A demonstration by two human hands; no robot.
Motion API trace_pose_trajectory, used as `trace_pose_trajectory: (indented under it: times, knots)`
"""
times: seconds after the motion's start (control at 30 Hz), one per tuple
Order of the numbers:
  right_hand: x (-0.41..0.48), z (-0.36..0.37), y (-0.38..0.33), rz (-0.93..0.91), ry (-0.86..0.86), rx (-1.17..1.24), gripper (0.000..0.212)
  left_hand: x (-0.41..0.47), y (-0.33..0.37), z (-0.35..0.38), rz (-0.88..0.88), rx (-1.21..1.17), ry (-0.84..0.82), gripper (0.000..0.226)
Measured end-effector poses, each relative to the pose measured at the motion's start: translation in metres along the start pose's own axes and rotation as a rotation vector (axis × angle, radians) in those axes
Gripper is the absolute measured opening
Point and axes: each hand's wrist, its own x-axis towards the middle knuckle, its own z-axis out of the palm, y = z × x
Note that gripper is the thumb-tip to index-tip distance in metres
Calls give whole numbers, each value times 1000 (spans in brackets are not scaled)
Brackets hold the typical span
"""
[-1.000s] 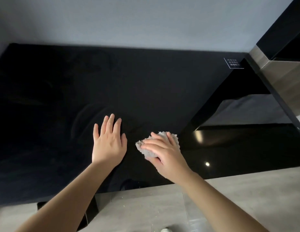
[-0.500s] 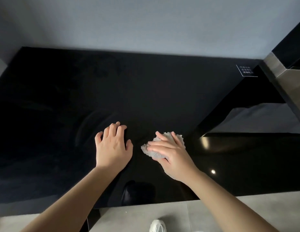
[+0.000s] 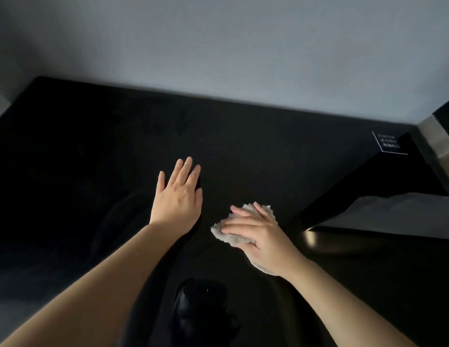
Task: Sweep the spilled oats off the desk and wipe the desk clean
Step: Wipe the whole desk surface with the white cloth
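Observation:
A glossy black desk (image 3: 268,146) fills the view, its back edge against a grey wall. My left hand (image 3: 178,196) lies flat on the desk near the middle, fingers straight and together. A crumpled pale grey cloth (image 3: 228,234) sits on the desk just right of it. My right hand (image 3: 258,236) presses down on the cloth with straight, spread fingers, covering most of it. No oats show on the dark surface.
A small white-printed label (image 3: 388,144) sits at the desk's far right corner. A dark cabinet with a pale wooden edge (image 3: 436,136) stands at the right. The desk's right part (image 3: 368,259) reflects light. A dark reflection (image 3: 201,306) shows near the front.
The view has tilted up, so the floor is out of sight. My left hand's fingers, curled half a second ago, now lie straight and further forward. My right hand keeps pressing the cloth.

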Motion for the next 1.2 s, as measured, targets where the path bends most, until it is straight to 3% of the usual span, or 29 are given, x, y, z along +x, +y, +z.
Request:
trace_pose_trajectory:
  times: [0.07, 0.23, 0.43, 0.53, 0.67, 0.87, 1.07, 1.2]
  knots:
    - [34, -9, 27, 59, 45, -6, 48, 14, -2, 2, -9, 26, -20, 56]
    - [105, -18, 60, 275, 198, -58, 34, 31, -9, 15, -31, 104, -74, 58]
    - [56, -15, 43, -26, 14, -1, 44, 28, -10, 17, -26, 110, -38, 68]
    - [97, -24, 68, 75, 48, 3, 43, 29, -10, 16, -32, 115, -42, 68]
    - [133, -25, 69, 259, 181, -65, 34, 38, -7, 9, -44, 151, 3, 49]
    - [79, -29, 57, 17, 26, -85, 37, 75, -2, -4, -51, 190, 61, 39]
    - [159, -31, 92, 350, 257, -145, 35, 106, -11, 2, -16, 158, 0, 53]
    - [127, -23, 74, 229, 223, -83, 32, 131, -16, 6, 1, 140, -28, 55]
